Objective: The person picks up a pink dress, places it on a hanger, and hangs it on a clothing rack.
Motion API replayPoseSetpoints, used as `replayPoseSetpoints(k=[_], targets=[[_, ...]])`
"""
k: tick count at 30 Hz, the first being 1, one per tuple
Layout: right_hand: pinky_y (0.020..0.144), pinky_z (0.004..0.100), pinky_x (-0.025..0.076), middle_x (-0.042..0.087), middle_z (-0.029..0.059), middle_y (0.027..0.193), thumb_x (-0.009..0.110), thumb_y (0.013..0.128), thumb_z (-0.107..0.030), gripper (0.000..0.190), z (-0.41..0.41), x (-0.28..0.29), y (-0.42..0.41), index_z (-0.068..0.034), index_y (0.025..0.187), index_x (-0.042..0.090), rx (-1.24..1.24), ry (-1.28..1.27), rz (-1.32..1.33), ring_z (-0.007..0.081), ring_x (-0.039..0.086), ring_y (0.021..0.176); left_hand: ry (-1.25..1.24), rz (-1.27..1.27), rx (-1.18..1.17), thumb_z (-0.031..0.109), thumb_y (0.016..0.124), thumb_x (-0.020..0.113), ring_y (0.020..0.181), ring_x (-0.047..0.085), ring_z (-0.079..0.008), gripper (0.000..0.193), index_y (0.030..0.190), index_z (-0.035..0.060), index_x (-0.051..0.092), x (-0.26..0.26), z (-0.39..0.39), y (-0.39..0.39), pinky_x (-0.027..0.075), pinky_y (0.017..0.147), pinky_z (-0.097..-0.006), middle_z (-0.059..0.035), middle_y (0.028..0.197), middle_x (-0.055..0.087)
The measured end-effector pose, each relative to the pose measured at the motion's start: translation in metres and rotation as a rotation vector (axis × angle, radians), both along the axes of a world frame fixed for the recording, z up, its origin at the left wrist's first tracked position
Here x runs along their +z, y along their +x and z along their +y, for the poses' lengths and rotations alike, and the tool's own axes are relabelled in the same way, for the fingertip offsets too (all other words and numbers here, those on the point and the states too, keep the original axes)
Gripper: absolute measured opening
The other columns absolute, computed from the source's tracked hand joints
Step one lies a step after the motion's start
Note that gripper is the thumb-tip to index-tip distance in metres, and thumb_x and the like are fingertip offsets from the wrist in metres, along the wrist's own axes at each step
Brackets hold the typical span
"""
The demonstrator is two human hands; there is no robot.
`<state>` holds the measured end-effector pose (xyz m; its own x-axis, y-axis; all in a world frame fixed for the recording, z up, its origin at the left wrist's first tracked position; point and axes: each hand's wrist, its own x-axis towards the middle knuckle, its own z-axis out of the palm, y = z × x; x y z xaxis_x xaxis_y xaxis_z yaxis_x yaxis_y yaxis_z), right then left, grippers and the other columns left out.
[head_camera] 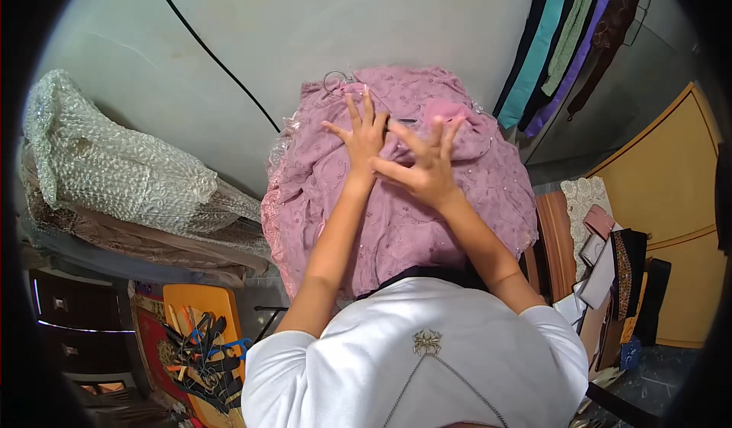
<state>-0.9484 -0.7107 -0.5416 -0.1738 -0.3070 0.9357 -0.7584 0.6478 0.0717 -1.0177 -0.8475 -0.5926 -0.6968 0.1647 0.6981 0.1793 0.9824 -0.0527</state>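
Observation:
A heap of dusty-pink embroidered fabric (pixel 400 228), dotted with small beads, lies before me against the wall. My left hand (pixel 365 133) is over its upper part, palm down with the fingers spread. My right hand (pixel 426 162) hovers or rests just to the right, fingers apart and somewhat blurred, its thumb near my left wrist. Between the hands and beyond them shows a thin dark object that I cannot identify. A brighter pink piece of cloth (pixel 449 110) lies beyond my right fingers. A metal ring (pixel 334 79) stands at the heap's far left edge.
Sequined pale garments (pixel 131 165) hang at the left. A wooden chair (pixel 217 296) at the lower left holds a pile of hangers (pixel 209 353). Coloured fabric strips (pixel 537 56) hang at the upper right. Stacked boxes and folded trims (pixel 597 256) are at the right.

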Motion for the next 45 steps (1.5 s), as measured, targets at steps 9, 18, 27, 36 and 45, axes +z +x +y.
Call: replayPoseSetpoints(k=[9, 18, 27, 36, 45], targets=[[0.099, 0.0679, -0.002, 0.027, 0.0117, 0.142, 0.058, 0.084, -0.027, 0.033, 0.057, -0.017, -0.02, -0.026, 0.117, 0.059, -0.225, -0.239, -0.594, 0.0435, 0.005, 0.135, 0.206, -0.148, -0.173, 0.034, 0.072, 0.066, 0.137, 0.006, -0.0384, 0.049, 0.119, 0.0258, 0.057, 0.054, -0.048, 0.019, -0.008, 0.089, -0.0757, -0.0115, 0.149, 0.016], [0.094, 0.0742, -0.001, 0.024, 0.0142, 0.144, 0.061, 0.079, -0.043, 0.044, 0.088, -0.028, -0.084, -0.019, 0.116, 0.06, -0.513, 0.02, -0.937, 0.0447, 0.003, 0.134, 0.333, -0.151, 0.269, 0.05, 0.078, 0.061, 0.133, 0.009, -0.0462, 0.052, 0.101, 0.0029, 0.062, 0.033, -0.086, -0.001, -0.004, 0.087, -0.0775, -0.0193, 0.144, 0.025], [0.094, 0.0744, 0.001, 0.041, 0.0042, 0.132, 0.059, 0.083, -0.034, 0.02, 0.076, 0.005, -0.143, -0.017, 0.087, 0.068, -0.435, -0.39, -0.538, 0.0409, 0.015, 0.133, 0.401, 0.098, 0.187, 0.018, 0.07, 0.069, 0.135, 0.013, -0.0409, 0.015, 0.083, 0.0105, 0.069, 0.067, -0.075, -0.022, -0.009, 0.087, -0.0773, -0.0052, 0.144, 0.031], [0.097, 0.0716, -0.001, 0.034, 0.0124, 0.138, 0.064, 0.078, -0.027, 0.025, 0.042, -0.021, -0.064, -0.019, 0.102, 0.065, -0.137, -0.114, -0.587, 0.0469, 0.012, 0.132, 0.365, -0.006, 0.008, 0.039, 0.078, 0.063, 0.135, 0.009, -0.0431, 0.057, 0.124, 0.0093, 0.049, 0.061, -0.037, 0.037, -0.002, 0.093, -0.0739, -0.0203, 0.145, 0.021], [0.102, 0.0652, 0.003, 0.043, 0.0053, 0.134, 0.066, 0.076, -0.024, 0.025, 0.002, -0.12, 0.008, -0.021, 0.101, 0.067, 0.11, 0.105, -0.618, 0.0374, 0.022, 0.133, 0.274, -0.471, -0.114, 0.05, 0.077, 0.058, 0.137, 0.014, -0.0334, 0.08, 0.142, 0.0131, 0.026, -0.059, -0.034, 0.131, -0.007, 0.099, -0.0662, -0.0149, 0.148, 0.018]])
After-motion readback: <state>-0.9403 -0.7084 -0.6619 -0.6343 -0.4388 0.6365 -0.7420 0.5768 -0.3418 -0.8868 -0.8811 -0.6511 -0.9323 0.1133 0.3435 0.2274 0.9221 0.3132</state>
